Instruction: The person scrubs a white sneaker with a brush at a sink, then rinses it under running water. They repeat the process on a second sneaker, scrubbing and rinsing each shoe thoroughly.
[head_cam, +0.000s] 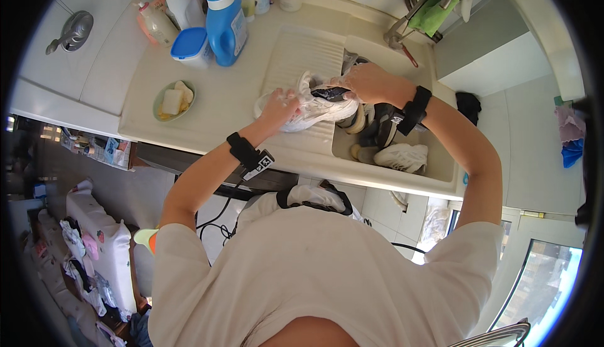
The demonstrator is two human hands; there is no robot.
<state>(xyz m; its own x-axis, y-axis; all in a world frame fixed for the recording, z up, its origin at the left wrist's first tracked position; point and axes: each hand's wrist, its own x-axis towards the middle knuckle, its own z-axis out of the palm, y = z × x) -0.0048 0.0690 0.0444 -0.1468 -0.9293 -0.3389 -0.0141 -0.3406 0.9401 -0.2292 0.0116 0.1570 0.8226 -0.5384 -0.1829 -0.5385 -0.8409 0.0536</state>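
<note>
A white sneaker (314, 111), wet with suds, lies on its side across the ribbed washboard (302, 49) of a laundry sink. My left hand (279, 109) grips it near the toe end. At its dark-lined opening, my right hand (361, 82) pinches the collar; the fingertips are partly hidden there, and I cannot tell whether they also hold something small. Below my right wrist, several shoes sit in the basin (441, 165), among them another white sneaker (402, 157) and a dark shoe (377, 125).
A green soap dish (160, 113) holding soap bars stands left on the counter. Behind it are a lidded tub (191, 47), a blue detergent bottle (227, 28) and several other bottles. A faucet (394, 38) and green cloth (436, 0) are at the back right. Straps with devices circle both wrists.
</note>
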